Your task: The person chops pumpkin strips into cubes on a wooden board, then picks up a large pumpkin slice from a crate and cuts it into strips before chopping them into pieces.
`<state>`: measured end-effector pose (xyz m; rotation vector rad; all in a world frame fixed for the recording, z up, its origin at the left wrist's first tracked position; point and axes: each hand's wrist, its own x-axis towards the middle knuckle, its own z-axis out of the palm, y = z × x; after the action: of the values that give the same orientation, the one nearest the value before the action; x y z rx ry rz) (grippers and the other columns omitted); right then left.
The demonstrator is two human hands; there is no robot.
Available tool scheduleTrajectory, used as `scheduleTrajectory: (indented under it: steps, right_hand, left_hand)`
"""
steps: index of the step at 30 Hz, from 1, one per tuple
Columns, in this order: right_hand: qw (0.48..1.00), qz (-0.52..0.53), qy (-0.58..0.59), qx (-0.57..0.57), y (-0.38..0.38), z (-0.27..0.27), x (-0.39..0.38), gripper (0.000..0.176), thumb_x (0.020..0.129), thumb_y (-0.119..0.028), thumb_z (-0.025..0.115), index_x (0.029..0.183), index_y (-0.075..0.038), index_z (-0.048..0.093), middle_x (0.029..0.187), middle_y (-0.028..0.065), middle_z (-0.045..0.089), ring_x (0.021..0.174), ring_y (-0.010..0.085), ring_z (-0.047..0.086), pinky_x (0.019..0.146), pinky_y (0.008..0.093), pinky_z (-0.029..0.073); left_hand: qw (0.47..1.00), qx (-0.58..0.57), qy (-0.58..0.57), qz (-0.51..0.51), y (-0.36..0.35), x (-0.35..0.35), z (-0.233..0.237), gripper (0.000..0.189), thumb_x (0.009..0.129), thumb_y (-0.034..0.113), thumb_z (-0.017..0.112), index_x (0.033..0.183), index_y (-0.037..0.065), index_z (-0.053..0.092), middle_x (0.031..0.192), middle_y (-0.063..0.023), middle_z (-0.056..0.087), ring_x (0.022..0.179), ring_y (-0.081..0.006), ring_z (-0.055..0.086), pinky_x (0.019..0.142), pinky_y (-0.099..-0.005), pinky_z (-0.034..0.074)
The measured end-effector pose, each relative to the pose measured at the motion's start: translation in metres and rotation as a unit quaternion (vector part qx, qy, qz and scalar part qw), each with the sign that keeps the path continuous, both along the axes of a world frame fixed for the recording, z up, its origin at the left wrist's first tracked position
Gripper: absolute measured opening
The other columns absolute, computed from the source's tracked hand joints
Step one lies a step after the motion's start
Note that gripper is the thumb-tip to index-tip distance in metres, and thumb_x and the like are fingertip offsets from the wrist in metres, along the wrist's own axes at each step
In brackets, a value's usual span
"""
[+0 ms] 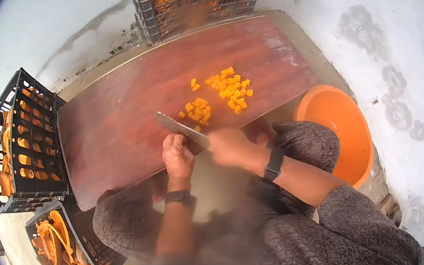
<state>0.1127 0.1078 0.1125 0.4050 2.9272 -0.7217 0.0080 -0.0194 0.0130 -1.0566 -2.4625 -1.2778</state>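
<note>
One knife is clasped in the grip of the right hand; one left hand is curled beside the blade, and whether anything is pinched cannot be told. Two piles of orange cubes lie on one counter, left of one orange basin.

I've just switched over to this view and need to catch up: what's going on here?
A person's right hand grips a knife at the near edge of a reddish board. The left hand is close beside the blade; whether it holds anything is unclear. Small orange cubes lie in two main groups on the board, with a few apart. An orange basin stands to the right.
</note>
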Motion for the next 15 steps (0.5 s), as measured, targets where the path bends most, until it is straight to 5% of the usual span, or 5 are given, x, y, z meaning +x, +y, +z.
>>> scheduleTrajectory:
  steps: [15]
  right_hand:
    - [0.985,-0.127,0.116,-0.023,-0.022,-0.039,-0.013,0.014,0.081,-0.014,0.061,0.082,0.0,0.063,0.079,0.0222,0.065,0.08,0.0388,0.064,0.071,0.0472,0.05]
  left_hand:
    - [0.999,0.032,0.023,0.026,0.001,0.005,-0.013,0.01,0.078,-0.001,0.056,0.084,0.006,0.053,0.083,-0.0134,0.056,0.081,-0.036,0.057,0.07,-0.0441,0.048]
